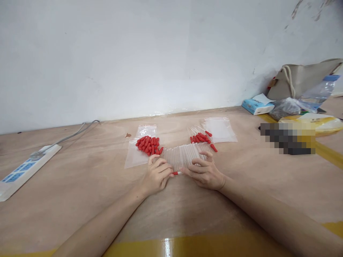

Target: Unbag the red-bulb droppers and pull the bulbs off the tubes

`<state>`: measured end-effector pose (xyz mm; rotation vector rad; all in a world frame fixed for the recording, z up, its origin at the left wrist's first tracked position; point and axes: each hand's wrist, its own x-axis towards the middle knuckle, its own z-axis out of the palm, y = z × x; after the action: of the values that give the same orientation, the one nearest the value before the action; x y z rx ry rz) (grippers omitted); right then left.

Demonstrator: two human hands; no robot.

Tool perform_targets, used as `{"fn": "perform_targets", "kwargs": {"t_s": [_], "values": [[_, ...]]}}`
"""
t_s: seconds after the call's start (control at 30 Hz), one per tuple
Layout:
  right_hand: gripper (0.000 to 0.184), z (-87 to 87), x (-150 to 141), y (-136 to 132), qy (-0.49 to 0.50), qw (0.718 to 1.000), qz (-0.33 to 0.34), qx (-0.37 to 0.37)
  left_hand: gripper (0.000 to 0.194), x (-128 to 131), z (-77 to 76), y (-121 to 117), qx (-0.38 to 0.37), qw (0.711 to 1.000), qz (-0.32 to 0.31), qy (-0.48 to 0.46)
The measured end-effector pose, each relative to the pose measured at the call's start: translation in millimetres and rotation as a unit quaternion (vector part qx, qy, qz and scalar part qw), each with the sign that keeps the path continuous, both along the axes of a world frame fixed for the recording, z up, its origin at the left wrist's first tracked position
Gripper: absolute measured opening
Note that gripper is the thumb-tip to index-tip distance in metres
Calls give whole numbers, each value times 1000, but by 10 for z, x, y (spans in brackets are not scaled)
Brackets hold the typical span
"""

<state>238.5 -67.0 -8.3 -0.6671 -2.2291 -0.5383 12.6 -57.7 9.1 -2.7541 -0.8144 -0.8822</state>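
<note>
My left hand (pixel 158 174) pinches a red rubber dropper bulb (pixel 175 173) at the near edge of a row of glass tubes. My right hand (pixel 206 173) closes on a clear glass dropper tube (pixel 180 172) whose end meets that bulb; most of this tube is hidden by the fingers. Just beyond both hands the row of clear glass tubes (pixel 177 157) lies side by side. A pile of loose red bulbs (pixel 147 144) rests behind my left hand. Behind the row, at right, several glass droppers with red bulbs fitted (pixel 199 137) lie together.
Clear plastic bags (pixel 131 157) lie under the bulb pile, and more bags (pixel 221 129) at the back right. A power strip (pixel 29 167) is at left. A blue tissue pack (pixel 257 105), a beige bag (pixel 302 80) and a plastic bottle (pixel 325 89) stand at right.
</note>
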Motion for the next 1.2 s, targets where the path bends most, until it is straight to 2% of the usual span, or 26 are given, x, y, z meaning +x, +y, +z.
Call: {"fn": "perform_targets", "kwargs": {"t_s": [0.13, 0.2, 0.27, 0.33, 0.4, 0.53, 0.67, 0.8, 0.93, 1.07, 1.2], "values": [[37, 10, 62, 5, -9, 1000, 9, -10, 13, -33, -3, 5, -6, 1000, 1, -1], [34, 5, 127, 52, 9, 1000, -16, -21, 12, -103, -17, 35, -14, 1000, 15, -15], [28, -4, 193, 123, 72, 992, -93, -38, 12, -192, -38, 79, -27, 997, 44, -53], [25, -17, 236, 192, 140, 967, -200, -73, 14, -268, -59, 126, -47, 991, 67, -110], [27, -28, 248, 239, 163, 938, -284, -110, 16, -303, -78, 161, -57, 983, 70, -159], [25, -41, 236, 260, 157, 906, -358, -161, 24, -288, -93, 183, -34, 977, 93, -191], [23, -56, 242, 258, 144, 895, -371, -202, 26, -277, -100, 180, -24, 974, 110, -199], [24, -61, 227, 246, 129, 894, -376, -206, 26, -279, -115, 173, -29, 972, 116, -201], [22, -56, 202, 229, 120, 894, -378, -207, 22, -284, -92, 190, -24, 963, 152, -221], [21, -62, 197, 231, 116, 897, -377, -201, 20, -369, 16, 344, -13, 937, 248, -247], [21, -68, 197, 244, 117, 902, -376, -180, 24, -489, 172, 630, -53, 899, 344, -266]]}}
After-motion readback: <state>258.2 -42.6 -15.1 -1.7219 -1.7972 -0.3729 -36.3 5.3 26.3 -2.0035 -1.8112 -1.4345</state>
